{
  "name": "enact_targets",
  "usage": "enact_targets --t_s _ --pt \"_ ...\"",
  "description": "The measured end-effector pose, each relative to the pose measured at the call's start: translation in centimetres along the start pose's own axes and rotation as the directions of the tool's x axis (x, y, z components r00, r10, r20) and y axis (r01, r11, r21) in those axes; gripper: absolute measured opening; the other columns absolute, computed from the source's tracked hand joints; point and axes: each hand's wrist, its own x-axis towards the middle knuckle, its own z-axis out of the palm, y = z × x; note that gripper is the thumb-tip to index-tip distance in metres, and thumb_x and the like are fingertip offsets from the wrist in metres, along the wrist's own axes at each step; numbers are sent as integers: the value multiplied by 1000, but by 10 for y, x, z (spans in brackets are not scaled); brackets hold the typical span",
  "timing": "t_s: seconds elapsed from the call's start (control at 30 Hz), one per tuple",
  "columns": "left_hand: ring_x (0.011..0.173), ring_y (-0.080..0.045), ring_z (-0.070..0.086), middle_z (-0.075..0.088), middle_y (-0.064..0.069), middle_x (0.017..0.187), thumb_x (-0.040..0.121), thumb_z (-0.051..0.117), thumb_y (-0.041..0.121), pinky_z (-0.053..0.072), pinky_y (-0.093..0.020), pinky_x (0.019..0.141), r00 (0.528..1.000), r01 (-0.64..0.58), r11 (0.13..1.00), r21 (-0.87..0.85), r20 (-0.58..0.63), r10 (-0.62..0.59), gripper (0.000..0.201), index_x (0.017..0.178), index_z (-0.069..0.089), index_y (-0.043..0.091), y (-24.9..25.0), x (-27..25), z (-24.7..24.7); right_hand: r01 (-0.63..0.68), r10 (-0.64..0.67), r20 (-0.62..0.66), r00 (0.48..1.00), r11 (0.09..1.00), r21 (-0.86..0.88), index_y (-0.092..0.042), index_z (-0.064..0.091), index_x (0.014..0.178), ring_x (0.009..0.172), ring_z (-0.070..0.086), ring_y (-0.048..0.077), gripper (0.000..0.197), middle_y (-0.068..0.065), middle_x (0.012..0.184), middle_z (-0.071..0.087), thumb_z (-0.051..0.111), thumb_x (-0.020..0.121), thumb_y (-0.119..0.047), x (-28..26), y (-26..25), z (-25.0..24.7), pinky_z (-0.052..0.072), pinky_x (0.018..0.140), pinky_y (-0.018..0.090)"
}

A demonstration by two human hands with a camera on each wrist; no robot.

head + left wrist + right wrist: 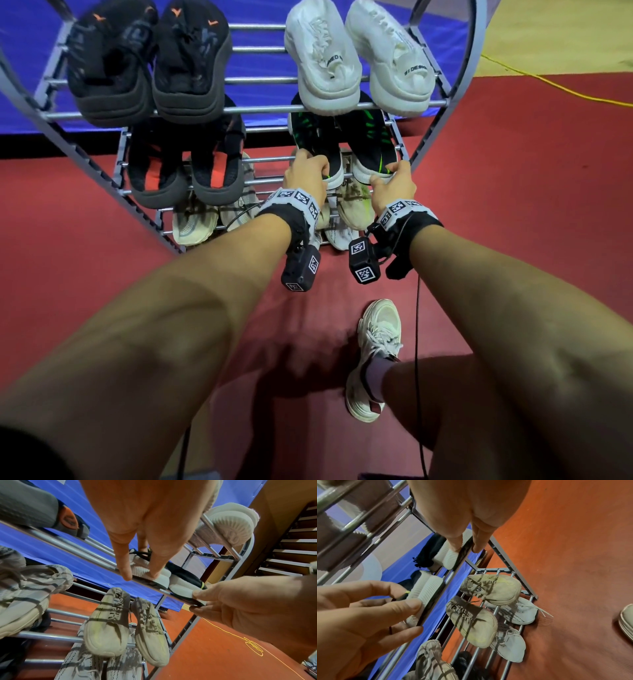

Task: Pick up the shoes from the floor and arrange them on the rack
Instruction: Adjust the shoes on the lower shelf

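A pair of black-and-green shoes (342, 144) is seen on the second tier of the metal rack (260, 110), at its right end, heels at the front bar; the heel of the left shoe is pinched by the left hand (306, 174), thumb under the bar and fingers on the white sole, while the heel of the right shoe is gripped likewise by the right hand (392, 186). Above them on the rack, a white pair (359, 58) is set at the right and a black pair (147, 61) at the left; a black-and-orange pair (185, 161) is placed beside the held shoes on the same tier; worn cream shoes (123, 626) are lodged on the tiers below. Behind the rack a blue sheet (260, 65) is hung; a yellow cord (548, 82) is trailed over the red floor (513, 192) to its right.
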Motion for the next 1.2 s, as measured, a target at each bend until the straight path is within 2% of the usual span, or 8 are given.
enact_targets --t_s 0.2,0.3,0.43,0.6,0.77,0.93,1.03,1.2 --pt "93 -28 46 50 -11 120 86 51 1 35 -31 74 997 -77 991 112 22 75 22 89 46 21 8 -3 -1 24 -21 37 999 996 -83 -17 49 115 91 66 31 27 9 104 62 61 90 -23 5 4 -3 55 84 43" --pt "87 -29 43 47 -10 114 83 49 -2 35 -32 67 998 -52 990 134 33 48 20 91 49 17 8 -2 0 66 -59 61 996 991 -120 -15 47 120 95 63 33 29 10 105 61 55 93 -21 3 6 -3 53 85 43" --pt "81 -32 52 45 -10 112 82 50 -7 40 -35 64 994 -98 977 190 71 86 27 100 54 13 7 -6 -6 158 -143 89 986 968 -194 -12 45 130 113 55 32 40 12 129 54 54 91 -15 -2 4 -5 46 91 36" --pt "101 -36 56 45 -12 127 86 61 10 49 -40 82 973 -191 948 256 178 148 38 123 52 13 -1 -15 -23 331 -323 86 942 865 -377 -13 45 136 128 41 34 56 9 145 38 56 82 -8 -18 -1 -10 41 99 42" --pt "111 -36 55 46 -13 132 86 63 16 49 -45 90 969 -189 936 298 214 127 52 135 46 12 -26 -40 -39 550 -486 259 835 741 -385 -11 59 120 114 52 32 35 12 126 54 55 85 -13 -48 -24 -1 44 92 38" --pt "114 -36 55 54 -15 125 89 61 21 47 -42 92 960 -152 915 373 277 47 47 132 47 8 -65 -60 -55 635 -438 533 724 725 -268 -15 68 105 91 65 25 23 4 98 70 57 84 -14 -81 -40 32 52 81 33" --pt "110 -33 58 57 -13 124 88 60 19 49 -40 87 958 -132 902 410 288 9 40 127 52 9 -89 -68 -62 698 -397 652 646 653 -294 -19 67 102 91 64 23 22 1 98 70 59 83 -17 -95 -37 58 52 78 32" --pt "113 -34 58 58 -12 127 89 60 21 47 -37 89 958 -38 905 425 272 -87 41 128 53 12 -138 -74 -75 707 -298 728 618 617 -347 -21 68 103 96 65 28 22 4 103 71 58 84 -18 -101 -33 99 54 81 35"
